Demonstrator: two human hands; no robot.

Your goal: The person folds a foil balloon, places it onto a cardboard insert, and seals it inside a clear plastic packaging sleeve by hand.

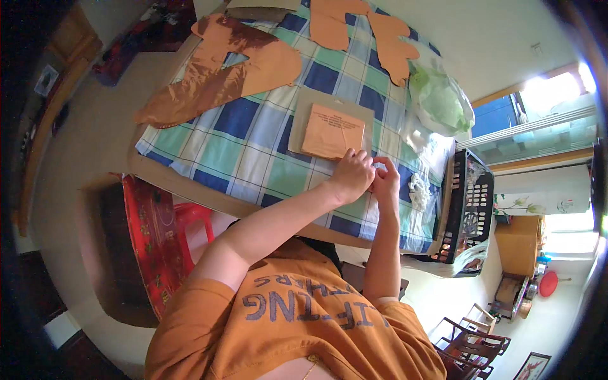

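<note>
Likely home: checked tablecloth (253, 145), wooden chairs (472, 345), framed picture (532, 366)

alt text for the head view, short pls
A person in an orange shirt brings the left hand and right hand together at the edge of an orange paper sheet lying on a grey card on a blue-green checked tablecloth. Brown cut-out shapes lie farther back.

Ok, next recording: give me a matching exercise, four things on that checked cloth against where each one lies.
Things:
1. orange card
2. clear bag with green inside
3. black basket
4. large brown cut-out shape

Places:
A. off the table's right end
B. far left of the cloth
C. on a grey board, just beyond the left hand and right hand
D. far right of the cloth

Pairs: 1-C, 2-D, 3-A, 4-B
</note>
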